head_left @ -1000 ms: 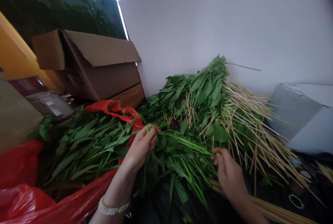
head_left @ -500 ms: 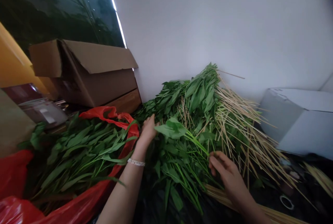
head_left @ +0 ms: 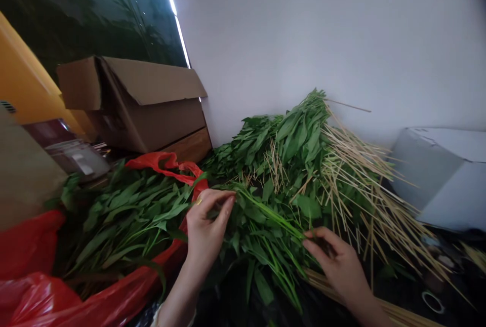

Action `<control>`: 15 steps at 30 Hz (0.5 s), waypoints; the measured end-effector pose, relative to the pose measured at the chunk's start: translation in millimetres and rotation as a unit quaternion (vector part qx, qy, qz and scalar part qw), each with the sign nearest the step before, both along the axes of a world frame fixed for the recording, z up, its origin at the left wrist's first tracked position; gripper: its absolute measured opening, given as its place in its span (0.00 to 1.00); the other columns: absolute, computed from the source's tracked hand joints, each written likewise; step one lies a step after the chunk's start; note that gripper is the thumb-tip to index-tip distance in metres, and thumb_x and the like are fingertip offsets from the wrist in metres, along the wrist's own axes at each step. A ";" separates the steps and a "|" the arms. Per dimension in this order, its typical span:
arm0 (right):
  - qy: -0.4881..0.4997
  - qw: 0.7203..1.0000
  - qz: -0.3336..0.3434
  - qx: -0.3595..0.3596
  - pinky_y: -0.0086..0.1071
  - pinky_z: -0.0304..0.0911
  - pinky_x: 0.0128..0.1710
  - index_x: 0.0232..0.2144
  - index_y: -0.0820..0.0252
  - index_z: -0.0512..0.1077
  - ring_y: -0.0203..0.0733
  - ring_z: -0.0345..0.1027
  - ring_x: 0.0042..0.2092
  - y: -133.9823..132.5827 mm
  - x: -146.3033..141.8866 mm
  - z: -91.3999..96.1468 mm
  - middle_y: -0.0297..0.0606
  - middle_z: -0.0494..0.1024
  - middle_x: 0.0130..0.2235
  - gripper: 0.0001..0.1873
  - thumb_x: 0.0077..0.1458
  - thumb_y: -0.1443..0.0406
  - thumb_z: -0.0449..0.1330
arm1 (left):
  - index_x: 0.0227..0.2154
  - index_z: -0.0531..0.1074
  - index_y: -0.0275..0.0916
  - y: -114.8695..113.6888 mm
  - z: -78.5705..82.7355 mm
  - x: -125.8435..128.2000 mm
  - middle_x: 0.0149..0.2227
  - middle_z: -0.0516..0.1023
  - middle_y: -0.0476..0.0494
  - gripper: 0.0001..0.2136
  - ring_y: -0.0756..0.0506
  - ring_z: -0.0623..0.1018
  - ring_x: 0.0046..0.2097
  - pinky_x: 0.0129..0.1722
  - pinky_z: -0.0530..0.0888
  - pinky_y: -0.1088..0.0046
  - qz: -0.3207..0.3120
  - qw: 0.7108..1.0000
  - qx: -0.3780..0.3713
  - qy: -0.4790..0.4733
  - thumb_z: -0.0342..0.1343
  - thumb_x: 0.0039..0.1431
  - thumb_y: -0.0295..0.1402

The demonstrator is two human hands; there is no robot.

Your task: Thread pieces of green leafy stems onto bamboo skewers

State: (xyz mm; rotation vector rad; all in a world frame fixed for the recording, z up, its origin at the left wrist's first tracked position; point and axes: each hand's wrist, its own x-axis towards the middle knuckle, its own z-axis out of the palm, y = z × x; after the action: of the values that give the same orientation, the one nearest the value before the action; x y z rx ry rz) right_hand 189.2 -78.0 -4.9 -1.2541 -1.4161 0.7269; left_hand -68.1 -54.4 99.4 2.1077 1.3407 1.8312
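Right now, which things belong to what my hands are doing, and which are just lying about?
In hand: left hand and right hand both pinch one leafy stem; loose greens under them; bamboo skewers; red bag of greens.
Lying about: cardboard box; grey box; tape roll.

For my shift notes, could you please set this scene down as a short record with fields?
left hand: pinches the leafy end of the green stalk
right hand: closed on the stem end of the same stalk
behind them: heap of greens mixed with bamboo skewers
left side: red bag holding more greens
back left: cardboard box, flap open
far right: white box
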 end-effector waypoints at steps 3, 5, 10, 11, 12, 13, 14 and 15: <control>-0.084 0.991 -0.002 0.107 0.34 0.65 0.39 0.32 0.55 0.73 0.44 0.71 0.39 -3.9 -2.4 -4.4 0.37 0.77 0.35 0.06 0.57 0.60 0.59 | 0.36 0.77 0.41 -1.5 -6.0 -9.8 0.33 0.76 0.48 0.04 0.49 0.74 0.36 0.38 0.69 0.73 0.007 1.000 0.000 0.017 0.58 0.59 0.27; -0.138 0.972 -0.010 0.190 0.35 0.63 0.40 0.34 0.55 0.73 0.43 0.71 0.39 -5.9 -3.8 -4.4 0.36 0.77 0.35 0.04 0.59 0.65 0.57 | 0.37 0.77 0.41 -3.0 -9.2 -15.7 0.34 0.76 0.48 0.05 0.49 0.74 0.36 0.38 0.69 0.72 0.011 0.999 -0.009 0.033 0.58 0.59 0.27; -0.232 0.918 -0.030 0.320 0.37 0.61 0.42 0.38 0.57 0.72 0.41 0.69 0.38 -9.2 -6.9 3.4 0.36 0.76 0.34 0.08 0.60 0.72 0.56 | 0.37 0.77 0.42 -10.1 -17.9 -21.9 0.33 0.74 0.47 0.06 0.48 0.73 0.36 0.37 0.69 0.71 -0.002 0.991 -0.013 0.130 0.59 0.59 0.27; -0.245 0.910 -0.027 0.334 0.37 0.61 0.41 0.39 0.58 0.72 0.41 0.69 0.38 -9.8 -7.3 4.4 0.37 0.76 0.35 0.09 0.60 0.73 0.56 | 0.37 0.78 0.42 -10.8 -19.7 -21.7 0.32 0.74 0.47 0.06 0.48 0.72 0.36 0.37 0.69 0.71 -0.013 0.987 -0.011 0.157 0.59 0.59 0.27; -0.258 0.902 -0.026 0.344 0.38 0.61 0.42 0.40 0.59 0.72 0.41 0.69 0.38 -10.4 -7.6 4.9 0.38 0.76 0.35 0.09 0.59 0.74 0.56 | 0.38 0.78 0.42 -11.0 -21.7 -21.1 0.32 0.74 0.47 0.06 0.47 0.72 0.37 0.36 0.68 0.71 -0.026 0.982 -0.009 0.185 0.59 0.59 0.27; -0.271 0.895 -0.025 0.354 0.39 0.61 0.42 0.41 0.61 0.72 0.42 0.68 0.39 -11.1 -7.8 5.0 0.40 0.76 0.36 0.10 0.59 0.75 0.56 | 0.38 0.78 0.42 -10.6 -23.8 -20.4 0.32 0.74 0.46 0.06 0.47 0.71 0.37 0.36 0.68 0.71 -0.038 0.977 -0.008 0.212 0.59 0.60 0.27; -0.283 0.887 -0.023 0.364 0.40 0.61 0.42 0.42 0.62 0.72 0.42 0.68 0.40 -11.7 -7.8 4.7 0.41 0.76 0.37 0.11 0.59 0.75 0.56 | 0.38 0.78 0.42 -9.9 -26.1 -19.6 0.33 0.75 0.46 0.06 0.47 0.71 0.37 0.36 0.68 0.71 -0.046 0.971 -0.009 0.236 0.58 0.60 0.28; -0.294 0.879 -0.022 0.374 0.40 0.61 0.42 0.43 0.64 0.72 0.43 0.68 0.40 -12.4 -7.8 4.2 0.43 0.75 0.37 0.11 0.59 0.76 0.55 | 0.39 0.78 0.42 -8.8 -28.4 -18.9 0.33 0.75 0.45 0.06 0.46 0.70 0.37 0.36 0.68 0.70 -0.051 0.965 -0.013 0.257 0.58 0.61 0.28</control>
State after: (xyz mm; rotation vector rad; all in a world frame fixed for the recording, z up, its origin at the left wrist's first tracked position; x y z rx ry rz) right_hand 181.4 -90.4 -0.6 -0.8884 -1.8899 -0.2914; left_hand -87.0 -63.2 71.0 2.6967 1.2859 1.2632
